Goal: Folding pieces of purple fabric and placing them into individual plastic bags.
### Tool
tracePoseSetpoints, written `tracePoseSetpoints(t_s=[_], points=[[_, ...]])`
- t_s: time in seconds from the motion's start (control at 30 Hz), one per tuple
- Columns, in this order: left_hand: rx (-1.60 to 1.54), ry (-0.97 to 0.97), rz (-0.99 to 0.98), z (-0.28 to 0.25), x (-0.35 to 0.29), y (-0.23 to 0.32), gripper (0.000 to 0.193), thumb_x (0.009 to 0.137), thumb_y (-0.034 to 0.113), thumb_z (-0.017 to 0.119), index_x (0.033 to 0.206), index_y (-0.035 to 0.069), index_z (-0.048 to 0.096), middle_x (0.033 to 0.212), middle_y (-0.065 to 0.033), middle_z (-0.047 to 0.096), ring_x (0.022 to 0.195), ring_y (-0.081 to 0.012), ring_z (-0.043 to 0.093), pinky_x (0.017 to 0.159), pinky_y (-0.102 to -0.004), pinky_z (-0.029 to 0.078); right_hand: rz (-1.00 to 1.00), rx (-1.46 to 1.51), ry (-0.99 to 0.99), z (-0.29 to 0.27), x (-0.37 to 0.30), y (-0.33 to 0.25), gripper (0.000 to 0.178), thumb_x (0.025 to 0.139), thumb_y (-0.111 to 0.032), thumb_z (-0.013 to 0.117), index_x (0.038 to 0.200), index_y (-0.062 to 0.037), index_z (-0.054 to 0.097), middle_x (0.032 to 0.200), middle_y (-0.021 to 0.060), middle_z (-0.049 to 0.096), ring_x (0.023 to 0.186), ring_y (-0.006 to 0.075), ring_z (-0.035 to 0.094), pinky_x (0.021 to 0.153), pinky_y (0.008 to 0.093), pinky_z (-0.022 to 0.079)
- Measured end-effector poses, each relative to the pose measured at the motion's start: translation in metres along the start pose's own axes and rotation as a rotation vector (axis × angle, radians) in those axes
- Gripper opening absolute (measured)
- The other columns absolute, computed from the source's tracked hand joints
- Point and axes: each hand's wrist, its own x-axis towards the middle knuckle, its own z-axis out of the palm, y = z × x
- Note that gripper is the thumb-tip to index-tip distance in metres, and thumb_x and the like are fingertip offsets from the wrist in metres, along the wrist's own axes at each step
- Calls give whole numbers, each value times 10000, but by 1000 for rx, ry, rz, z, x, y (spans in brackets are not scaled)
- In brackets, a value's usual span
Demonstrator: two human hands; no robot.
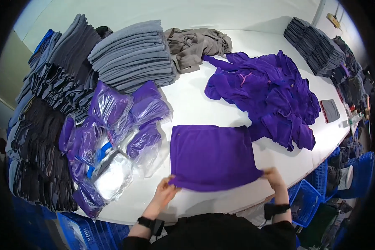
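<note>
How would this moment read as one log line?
left hand: pinching near corner of purple cloth | right hand: pinching its other near corner | nearby: crumpled purple heap, bagged purple bundles

Left hand: we pinch with thumb and fingertips drawn together, the hand pointing up and to the right
Left wrist: we hold it nearly in line with the forearm
Left forearm: ours slants up from the lower edge, leaning inward
Right hand: we have its fingers closed and turned in to the left, slightly blurred
Right wrist: ours bends a little inward
Right forearm: we hold it nearly upright
Spacing: our hands are well apart, the right a bit higher in view
Torso: ours, dark-clothed, fills the lower middle between both forearms
</note>
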Motion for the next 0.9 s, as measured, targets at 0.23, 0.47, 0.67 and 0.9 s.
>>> tracePoseSetpoints(t_s=[0.23, 0.47, 0.67, 0.9], points=[[1244, 11, 929, 49, 127, -32, 314, 795, 46, 553, 1095, -13, 481, 1066, -159, 512, 1006, -330, 494, 868, -391, 398, -175, -798, 369, 128, 97, -42, 609, 627, -193, 707, 1165, -8, 491, 1047, 183, 560, 972, 316, 527, 906, 430, 371], [1294, 104, 820, 75, 114, -62, 296, 689, 21, 574, 958, -21, 460, 946, -180, 501, 915, -315, 494, 815, -413, 388, -834, -905, 184, 180, 48, 4, 570, 697, -380, 651, 1215, -192, 505, 1371, 166, 281, 1258, 368, 262, 970, 662, 100], [1821, 958, 978, 33, 22, 33, 591, 633, 182, 619, 1143, -28, 406, 1074, -225, 427, 976, -366, 387, 855, -525, 276, -1112, -1014, 292, 242, 102, -98, 191, 738, -251, 577, 703, -76, 645, 861, 125, 553, 897, 303, 499, 909, 490, 320], [1577, 1120, 732, -68, 20, 82, 475, 666, -81, 537, 1098, 113, 562, 969, -132, 444, 893, -290, 447, 793, -397, 368, -929, -1469, -486, 250, 126, -138, 960, 643, -306, 702, 1395, -211, 114, 1100, 112, 488, 1036, 310, 479, 851, 579, 325]])
